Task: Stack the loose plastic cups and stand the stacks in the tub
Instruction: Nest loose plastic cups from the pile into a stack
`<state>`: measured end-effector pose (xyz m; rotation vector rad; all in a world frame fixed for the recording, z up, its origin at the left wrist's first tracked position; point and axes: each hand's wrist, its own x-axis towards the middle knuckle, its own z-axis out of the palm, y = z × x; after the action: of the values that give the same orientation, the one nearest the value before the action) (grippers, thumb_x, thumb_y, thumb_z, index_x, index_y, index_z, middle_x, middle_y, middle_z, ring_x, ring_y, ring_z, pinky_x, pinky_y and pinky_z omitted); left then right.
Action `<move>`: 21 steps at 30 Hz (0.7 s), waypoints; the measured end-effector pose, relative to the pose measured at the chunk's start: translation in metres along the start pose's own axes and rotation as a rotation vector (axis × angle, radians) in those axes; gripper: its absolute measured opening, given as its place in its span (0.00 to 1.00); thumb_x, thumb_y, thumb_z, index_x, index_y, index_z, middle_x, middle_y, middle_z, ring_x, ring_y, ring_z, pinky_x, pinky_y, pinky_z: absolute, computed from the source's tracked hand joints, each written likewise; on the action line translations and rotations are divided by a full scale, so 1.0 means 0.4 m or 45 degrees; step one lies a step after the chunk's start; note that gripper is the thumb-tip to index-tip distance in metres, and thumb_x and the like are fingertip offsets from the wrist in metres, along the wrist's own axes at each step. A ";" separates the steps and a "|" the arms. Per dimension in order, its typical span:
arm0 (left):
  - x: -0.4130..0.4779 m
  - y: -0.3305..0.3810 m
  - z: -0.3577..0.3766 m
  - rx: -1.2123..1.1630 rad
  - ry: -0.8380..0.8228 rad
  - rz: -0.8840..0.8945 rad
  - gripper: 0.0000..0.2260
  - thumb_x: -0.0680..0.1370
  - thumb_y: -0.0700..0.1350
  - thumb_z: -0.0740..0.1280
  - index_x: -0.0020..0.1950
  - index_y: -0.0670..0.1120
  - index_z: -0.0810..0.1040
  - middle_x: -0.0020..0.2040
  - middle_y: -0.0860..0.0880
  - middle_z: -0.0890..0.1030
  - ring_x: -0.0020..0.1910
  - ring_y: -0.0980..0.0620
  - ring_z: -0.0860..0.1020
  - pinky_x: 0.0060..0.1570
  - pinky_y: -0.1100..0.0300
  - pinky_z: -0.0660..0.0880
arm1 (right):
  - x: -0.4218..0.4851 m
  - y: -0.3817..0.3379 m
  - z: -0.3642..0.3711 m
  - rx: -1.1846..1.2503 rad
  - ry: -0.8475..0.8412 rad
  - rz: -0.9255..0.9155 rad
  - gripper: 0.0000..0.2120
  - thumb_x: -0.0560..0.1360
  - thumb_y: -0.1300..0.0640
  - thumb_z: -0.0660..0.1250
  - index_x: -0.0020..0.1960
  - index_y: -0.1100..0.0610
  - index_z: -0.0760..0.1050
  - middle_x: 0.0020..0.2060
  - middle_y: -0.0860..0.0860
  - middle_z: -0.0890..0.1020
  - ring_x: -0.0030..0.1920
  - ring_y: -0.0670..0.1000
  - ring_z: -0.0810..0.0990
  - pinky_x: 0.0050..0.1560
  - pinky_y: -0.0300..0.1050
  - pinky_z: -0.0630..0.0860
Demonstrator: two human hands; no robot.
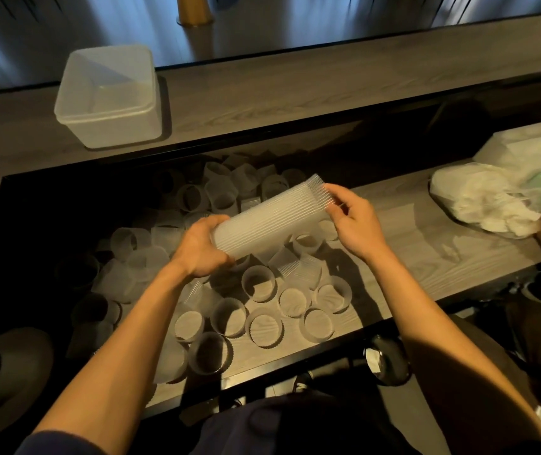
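Head view. The wooden surface [426, 231] carries a wide scatter of loose cups [264, 326], some upright and some tipped, running into shadow at the left. The tub [114, 129], apparently empty, stands well apart on the raised ledge [262, 93] beyond, to the left. Above the scatter a long stack [272, 215] of nested ribbed cups is held tilted, closed end low at the left and open rims high at the right. The left hand [201, 251] wraps its fingers round the closed end; the right hand [356, 221] pinches the rim end, its fingers [334, 192] on the outermost rims. Judgement: the step in hand is squaring the stack before it goes to the tub. Press the two ends gently together along the axis so the cups seat evenly. Support both ends during the carry, since so long a stack may bow or part midway. Stand it base-down against a tub wall.
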<state>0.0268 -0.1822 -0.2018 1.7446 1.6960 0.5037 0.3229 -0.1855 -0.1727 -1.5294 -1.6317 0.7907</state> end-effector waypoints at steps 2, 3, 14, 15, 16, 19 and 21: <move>0.002 0.000 0.000 0.012 0.001 -0.002 0.38 0.62 0.40 0.80 0.69 0.50 0.71 0.63 0.49 0.70 0.62 0.48 0.69 0.59 0.49 0.75 | -0.003 0.005 0.006 0.046 -0.112 0.037 0.19 0.84 0.61 0.59 0.74 0.51 0.71 0.65 0.44 0.78 0.59 0.36 0.75 0.59 0.35 0.72; 0.002 0.000 0.000 0.015 0.002 -0.002 0.38 0.62 0.39 0.80 0.69 0.50 0.71 0.63 0.50 0.70 0.62 0.48 0.69 0.58 0.49 0.75 | -0.003 0.008 0.009 0.081 -0.180 0.048 0.20 0.84 0.61 0.58 0.75 0.50 0.70 0.65 0.45 0.78 0.54 0.34 0.75 0.58 0.36 0.72; 0.019 -0.004 0.005 0.009 0.016 -0.029 0.37 0.63 0.38 0.80 0.70 0.48 0.71 0.59 0.50 0.70 0.59 0.49 0.69 0.52 0.55 0.72 | -0.067 0.198 0.075 -0.647 0.009 0.437 0.08 0.76 0.61 0.67 0.42 0.51 0.73 0.42 0.50 0.77 0.46 0.54 0.79 0.42 0.47 0.74; 0.021 -0.006 0.002 0.013 0.011 -0.025 0.37 0.62 0.38 0.80 0.70 0.49 0.71 0.59 0.50 0.70 0.59 0.49 0.69 0.51 0.55 0.71 | -0.085 0.221 0.080 -0.760 -0.070 0.527 0.07 0.74 0.61 0.68 0.42 0.52 0.72 0.42 0.50 0.77 0.47 0.55 0.78 0.44 0.48 0.75; 0.023 -0.008 -0.001 0.012 0.008 -0.024 0.37 0.63 0.38 0.80 0.70 0.49 0.71 0.59 0.50 0.70 0.59 0.49 0.69 0.51 0.55 0.71 | -0.101 0.236 0.084 -0.839 -0.140 0.608 0.06 0.72 0.60 0.69 0.44 0.53 0.73 0.42 0.51 0.77 0.47 0.56 0.78 0.46 0.49 0.78; 0.027 -0.015 -0.007 0.003 -0.003 -0.029 0.37 0.63 0.38 0.80 0.70 0.49 0.71 0.60 0.49 0.70 0.59 0.49 0.68 0.52 0.55 0.71 | -0.139 0.272 0.103 -0.903 -0.252 0.721 0.06 0.73 0.59 0.69 0.47 0.53 0.72 0.43 0.52 0.79 0.47 0.56 0.79 0.48 0.51 0.79; 0.030 -0.017 -0.007 0.006 -0.018 -0.025 0.37 0.63 0.38 0.80 0.70 0.49 0.71 0.60 0.48 0.71 0.59 0.49 0.69 0.52 0.55 0.71 | -0.150 0.285 0.109 -0.862 -0.248 0.721 0.06 0.75 0.61 0.67 0.43 0.52 0.72 0.41 0.52 0.80 0.46 0.56 0.80 0.45 0.49 0.77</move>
<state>0.0210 -0.1702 -0.2065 1.7293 1.7040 0.4783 0.3465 -0.2319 -0.2981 -2.5350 -1.7195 0.7188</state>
